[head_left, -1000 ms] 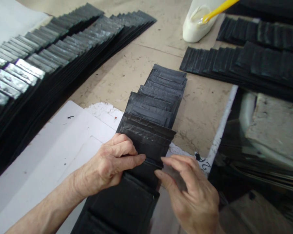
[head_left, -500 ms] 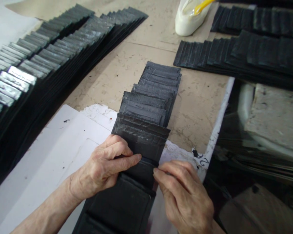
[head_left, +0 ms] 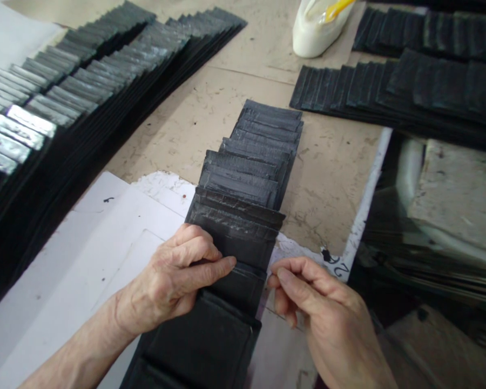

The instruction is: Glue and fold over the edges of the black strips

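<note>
A row of overlapping black leather pieces (head_left: 249,178) runs away from me down the middle of the table. My left hand (head_left: 174,278) lies on the near end of that row, fingers curled and pressed onto the near black piece (head_left: 237,286). My right hand (head_left: 319,313) sits just right of that piece's edge, thumb and fingers pinched together; I cannot make out anything between them. Closer to me lies a larger black panel (head_left: 202,346) partly under my left wrist.
Long fanned rows of black pieces with shiny glued strips (head_left: 65,97) fill the left side. More black stacks (head_left: 409,92) lie at the upper right. A white glue container with a yellow brush (head_left: 319,27) stands at the top. White cardboard (head_left: 85,254) lies under my left arm.
My right hand has drawn back from the black piece's edge and closed into a pinch to its right. My left hand has stayed pressed on the piece.
</note>
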